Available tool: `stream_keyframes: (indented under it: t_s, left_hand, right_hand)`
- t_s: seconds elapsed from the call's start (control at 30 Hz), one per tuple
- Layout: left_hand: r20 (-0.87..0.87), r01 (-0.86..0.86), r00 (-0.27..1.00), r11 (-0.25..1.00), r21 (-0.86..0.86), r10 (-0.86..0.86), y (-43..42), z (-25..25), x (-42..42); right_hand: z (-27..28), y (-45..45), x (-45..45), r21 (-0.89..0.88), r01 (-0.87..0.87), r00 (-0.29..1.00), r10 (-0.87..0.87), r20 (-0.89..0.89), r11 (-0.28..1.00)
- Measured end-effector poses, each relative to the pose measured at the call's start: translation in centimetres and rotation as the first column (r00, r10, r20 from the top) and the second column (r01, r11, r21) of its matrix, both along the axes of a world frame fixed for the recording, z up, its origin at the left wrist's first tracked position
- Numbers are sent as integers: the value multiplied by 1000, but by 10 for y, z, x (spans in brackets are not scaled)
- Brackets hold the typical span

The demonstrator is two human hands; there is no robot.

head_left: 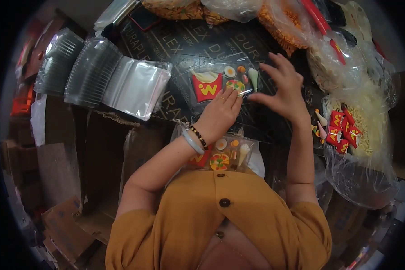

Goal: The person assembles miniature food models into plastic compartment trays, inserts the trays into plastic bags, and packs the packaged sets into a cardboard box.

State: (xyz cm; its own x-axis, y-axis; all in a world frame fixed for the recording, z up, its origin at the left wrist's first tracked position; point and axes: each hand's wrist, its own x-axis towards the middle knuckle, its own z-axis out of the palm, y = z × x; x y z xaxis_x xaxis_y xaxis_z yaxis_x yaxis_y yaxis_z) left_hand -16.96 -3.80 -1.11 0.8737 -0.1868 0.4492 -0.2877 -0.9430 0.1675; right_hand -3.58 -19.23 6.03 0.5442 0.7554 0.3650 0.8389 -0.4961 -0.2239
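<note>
A clear plastic tray [187, 92] lies on the dark board, holding toy foods. In it are a red box of fries [207, 86], a fried egg [230, 72], a small orange piece [241, 69], a pizza [234, 84] and a pale ice cream cone [254, 79]. My left hand [220, 110] rests with fingers stretched flat over the tray's lower edge, fingertips at the pizza. Raised at the tray's right side, my right hand [284, 90] has its fingers spread and holds nothing. Close to my body sits another filled clear pack [243, 166], partly under my left forearm.
Stacked clear trays [92, 72] and clear plastic bags [137, 85] lie on the left. Bags of orange pieces [283, 29] stand at the back. Loose red fry boxes [342, 128] and pale fries [366, 135] lie in plastic on the right. A phone [144, 19] lies at the back left.
</note>
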Motion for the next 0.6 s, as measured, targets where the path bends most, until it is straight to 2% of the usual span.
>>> stream_keyframes:
  t_s: [0.03,0.07,0.13,0.17,0.23,0.27,0.3,0.37,0.4,0.47,0.6]
  left_hand:
    - [-7,9,1000,1000,-30,-9,-1,1,-1]
    - [-8,10,1000,1000,-26,-10,1,1,-2]
    - [-19,-27,1000,988,-152,25,11,0,-8]
    - [-22,-24,1000,989,-145,21,15,4,-13]
    - [-15,-290,957,954,-72,290,24,14,-25]
    - [-57,-372,928,923,-96,368,30,10,-28]
    - [-57,-371,929,924,-93,367,34,7,-29]
    - [-92,-492,869,825,-279,487,42,3,-25]
    - [-94,-494,867,823,-280,489,45,-1,-22]
    - [-233,-457,887,832,-313,399,52,-7,-11]
    - [-221,-411,908,859,-304,356,53,-10,6]
  right_hand:
    - [-5,3,-1,-110,-125,988,114,-102,986]
    - [-10,9,-2,-106,-124,988,114,-102,987]
    - [-19,24,-5,-269,-287,950,236,-206,919]
    - [-23,30,-2,-340,-317,943,258,-208,885]
    - [-22,41,4,-356,-327,940,263,-216,876]
    - [-21,45,8,-381,-341,936,272,-223,860]
    - [-22,49,13,-378,-340,936,271,-224,861]
    - [-22,55,21,-396,-360,932,305,-197,845]
    - [-22,55,24,-397,-363,931,307,-198,843]
    - [-19,53,32,-463,-334,941,257,-223,821]
    - [-20,29,39,-479,-292,949,188,-253,828]
